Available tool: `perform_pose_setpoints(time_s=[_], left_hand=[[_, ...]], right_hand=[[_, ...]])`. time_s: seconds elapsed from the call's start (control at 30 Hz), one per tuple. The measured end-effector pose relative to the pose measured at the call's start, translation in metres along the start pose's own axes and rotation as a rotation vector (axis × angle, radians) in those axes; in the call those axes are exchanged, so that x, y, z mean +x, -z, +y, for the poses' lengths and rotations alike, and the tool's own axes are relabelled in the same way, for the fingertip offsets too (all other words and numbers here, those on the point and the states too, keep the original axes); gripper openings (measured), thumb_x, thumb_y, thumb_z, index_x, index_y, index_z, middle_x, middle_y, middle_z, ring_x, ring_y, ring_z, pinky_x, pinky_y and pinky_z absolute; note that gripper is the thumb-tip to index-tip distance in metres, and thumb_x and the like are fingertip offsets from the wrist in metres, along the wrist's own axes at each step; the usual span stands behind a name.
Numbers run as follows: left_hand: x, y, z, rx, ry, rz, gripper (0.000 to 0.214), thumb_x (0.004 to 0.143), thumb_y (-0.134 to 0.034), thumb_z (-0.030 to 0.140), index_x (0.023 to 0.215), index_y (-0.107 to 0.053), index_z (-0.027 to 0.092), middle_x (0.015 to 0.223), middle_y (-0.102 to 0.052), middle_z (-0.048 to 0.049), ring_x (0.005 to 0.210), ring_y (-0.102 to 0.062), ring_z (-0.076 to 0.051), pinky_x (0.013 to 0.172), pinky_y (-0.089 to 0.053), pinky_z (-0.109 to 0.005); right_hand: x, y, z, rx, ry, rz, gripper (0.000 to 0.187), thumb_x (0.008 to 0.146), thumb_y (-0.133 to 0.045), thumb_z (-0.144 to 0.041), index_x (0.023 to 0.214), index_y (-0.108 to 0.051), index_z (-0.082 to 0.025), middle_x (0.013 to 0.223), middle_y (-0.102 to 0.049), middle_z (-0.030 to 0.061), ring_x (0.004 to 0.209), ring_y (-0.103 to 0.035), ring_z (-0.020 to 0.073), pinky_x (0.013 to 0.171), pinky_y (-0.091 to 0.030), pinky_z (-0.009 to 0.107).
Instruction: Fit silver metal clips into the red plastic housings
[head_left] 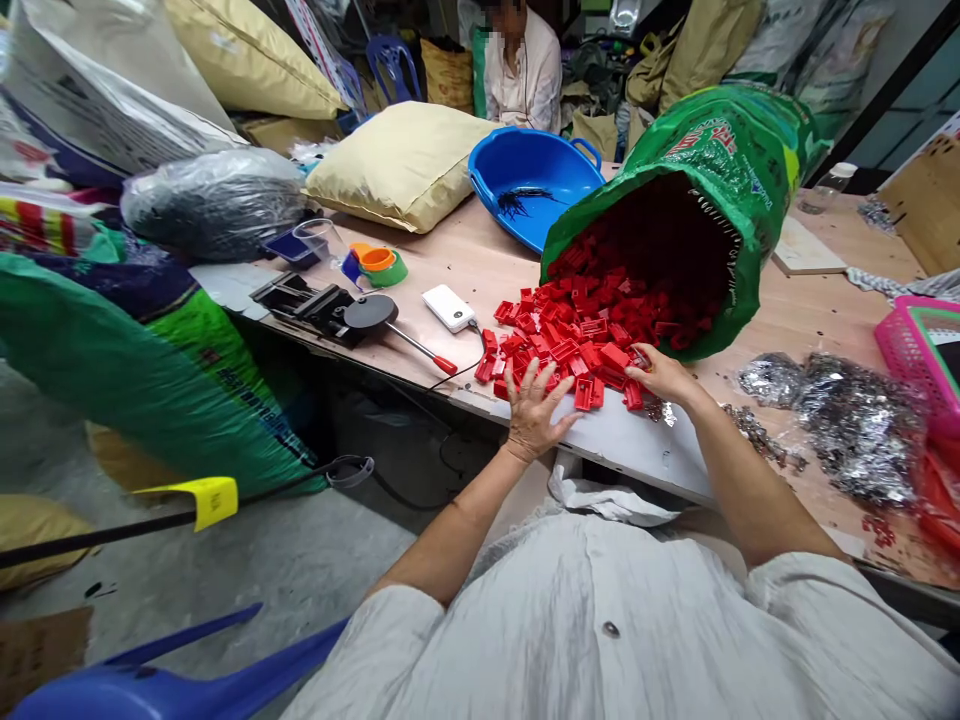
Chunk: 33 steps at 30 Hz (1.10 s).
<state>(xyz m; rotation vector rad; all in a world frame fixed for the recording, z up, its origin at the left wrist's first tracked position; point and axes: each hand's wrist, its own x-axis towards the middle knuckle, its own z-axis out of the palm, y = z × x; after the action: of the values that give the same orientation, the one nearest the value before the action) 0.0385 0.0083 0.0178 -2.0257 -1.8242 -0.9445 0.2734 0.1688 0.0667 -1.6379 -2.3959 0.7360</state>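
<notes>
Red plastic housings (566,335) spill in a heap from the mouth of a tilted green woven sack (757,200) onto the table. My left hand (534,415) lies with fingers spread at the heap's near edge, its fingertips touching the red pieces. At the right side of the heap, my right hand (664,378) has thumb and fingers drawn together beside a red piece. What sits between those fingertips is too small to make out. Just below it lie a few small metal parts (660,411).
Bags of shiny metal parts (855,420) and a pink basket (907,350) lie to the right. A blue basin (487,185) stands behind. Left are a white power bank (450,308) and a black hand press (322,310) with a red-tipped lever. Another person (536,70) sits across.
</notes>
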Motion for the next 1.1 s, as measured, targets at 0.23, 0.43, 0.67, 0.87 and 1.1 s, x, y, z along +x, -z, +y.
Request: perform_pose_setpoints(time_s=[0.23, 0.43, 0.67, 0.87, 1.1], left_hand=[[0.006, -0.015, 0.029, -0.043, -0.065, -0.212, 0.059, 0.083, -0.062, 0.058, 0.137, -0.055, 0.033, 0.153, -0.044, -0.0085, 0.150, -0.022, -0.035, 0.119, 0.007, -0.066], [0.013, -0.012, 0.032, -0.111, -0.024, -0.222, 0.046, 0.085, -0.064, 0.045, 0.128, -0.061, 0.028, 0.149, -0.049, -0.0110, 0.149, -0.025, -0.036, 0.118, 0.004, -0.069], [0.010, -0.008, 0.032, -0.134, -0.024, -0.173, 0.030, 0.088, -0.062, 0.037, 0.116, -0.067, 0.029, 0.141, -0.057, -0.0097, 0.145, -0.035, -0.033, 0.119, 0.000, -0.069], [0.010, -0.007, 0.028, -0.138, -0.062, -0.153, 0.028, 0.085, -0.067, 0.034, 0.112, -0.067, 0.029, 0.136, -0.062, -0.0096, 0.141, -0.041, -0.035, 0.117, -0.004, -0.072], [0.014, -0.007, 0.027, -0.187, -0.114, -0.158, 0.022, 0.084, -0.068, 0.030, 0.105, -0.066, 0.025, 0.126, -0.068, -0.0087, 0.139, -0.044, -0.033, 0.118, -0.002, -0.071]], right_hand=[[-0.003, -0.008, -0.019, -0.061, 0.080, 0.004, 0.042, 0.088, -0.061, -0.042, 0.123, -0.063, -0.019, 0.111, -0.067, 0.0123, 0.103, -0.061, 0.0245, 0.088, -0.044, 0.031], [-0.007, -0.015, -0.027, -0.023, 0.128, 0.059, 0.037, 0.089, -0.061, -0.041, 0.119, -0.065, -0.021, 0.102, -0.062, 0.0099, 0.097, -0.059, 0.0224, 0.088, -0.044, 0.031], [0.004, -0.024, -0.040, 0.059, 0.215, 0.086, 0.033, 0.091, -0.060, -0.037, 0.119, -0.064, -0.020, 0.108, -0.065, 0.0086, 0.104, -0.060, 0.0202, 0.091, -0.043, 0.029], [-0.001, -0.033, -0.037, 0.084, 0.246, 0.113, 0.045, 0.087, -0.065, -0.036, 0.130, -0.059, -0.024, 0.121, -0.064, 0.0090, 0.111, -0.060, 0.0215, 0.096, -0.043, 0.032], [-0.019, -0.018, -0.031, 0.131, 0.273, 0.212, 0.052, 0.083, -0.070, -0.036, 0.131, -0.059, -0.019, 0.131, -0.060, 0.0130, 0.118, -0.058, 0.0238, 0.102, -0.042, 0.034]])
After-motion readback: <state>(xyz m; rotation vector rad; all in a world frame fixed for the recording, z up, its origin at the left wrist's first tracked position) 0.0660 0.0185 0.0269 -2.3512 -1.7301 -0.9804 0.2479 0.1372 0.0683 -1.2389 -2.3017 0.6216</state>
